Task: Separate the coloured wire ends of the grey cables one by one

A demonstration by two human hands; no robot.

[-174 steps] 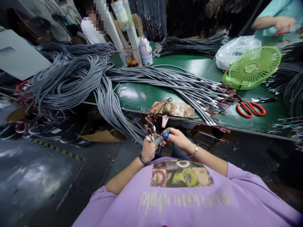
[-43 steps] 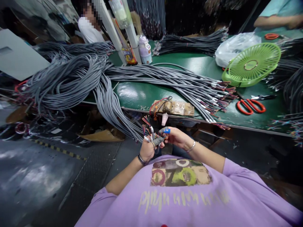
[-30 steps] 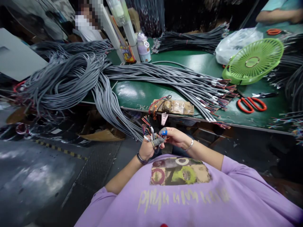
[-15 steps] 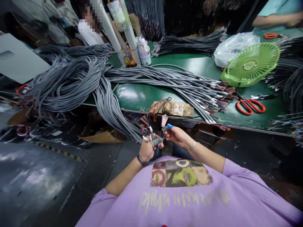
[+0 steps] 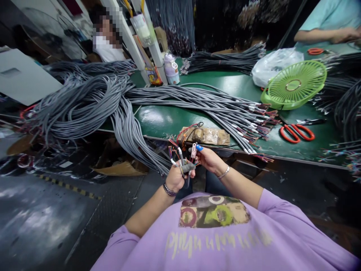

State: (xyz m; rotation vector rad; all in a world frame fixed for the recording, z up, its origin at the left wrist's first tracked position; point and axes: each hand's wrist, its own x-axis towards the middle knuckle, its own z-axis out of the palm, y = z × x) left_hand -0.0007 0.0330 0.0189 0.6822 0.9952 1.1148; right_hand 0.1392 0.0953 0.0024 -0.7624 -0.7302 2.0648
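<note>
My left hand [image 5: 175, 177] is closed around several grey cables [image 5: 181, 155] whose ends fan out in thin coloured wires. A grey cover wraps its thumb. Close by, my right hand [image 5: 209, 160] is pinched, with a blue cover [image 5: 199, 147] on one fingertip. Between its fingertips is a small pale pink slotted piece [image 5: 194, 150], just below the bench edge; its exact kind is unclear. Behind it, a taped block [image 5: 210, 135] with red and black leads lies at the edge of the green bench [image 5: 158, 118].
Grey cable coils [image 5: 81, 101] fill the left, and a cable bundle [image 5: 197, 101] stretches across the bench. Orange-handled scissors [image 5: 297, 133], a green fan [image 5: 295, 84], a plastic bag [image 5: 275, 66] and a bottle [image 5: 171, 69] stand around. Other people are at the back left and right.
My right hand has moved slightly up and left, and the pink piece now sits lower, at its fingertips. My left hand still holds the cables. The view has shifted slightly.
</note>
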